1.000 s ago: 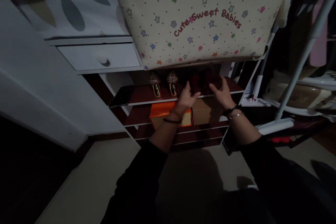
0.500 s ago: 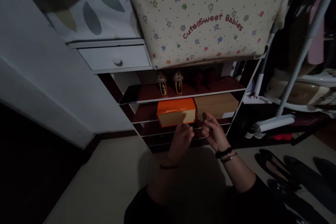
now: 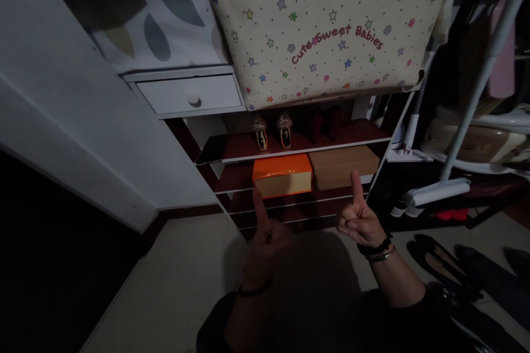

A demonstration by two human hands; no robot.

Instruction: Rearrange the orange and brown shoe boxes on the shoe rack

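My left hand point(image 3: 269, 237) is in front of the shelf with its index finger stretched out and the other fingers partly curled. That fingertip appears just below the left edge of an orange box point(image 3: 282, 165). My right hand point(image 3: 359, 220) points its index finger upward in front of a brown cardboard box point(image 3: 345, 165), its other fingers bent. Neither hand holds anything. Side by side, both boxes lie on a dark red shelf point(image 3: 232, 179). A dark bracelet circles my left wrist; a black band and a metal bracelet are on the right one.
Glittery shoes point(image 3: 284, 128) and dark red shoes point(image 3: 331, 124) stand on the upper shelf. Above are a white drawer point(image 3: 190, 96) and a star-printed fabric basket point(image 3: 339, 66). A mop point(image 3: 439, 192) leans at right, near black shoes point(image 3: 443, 265) on the floor.
My hands have moved apart, the left one leftward and the right one rightward. Both index fingers are now straightened. The view has shifted slightly; the boxes stay in place.
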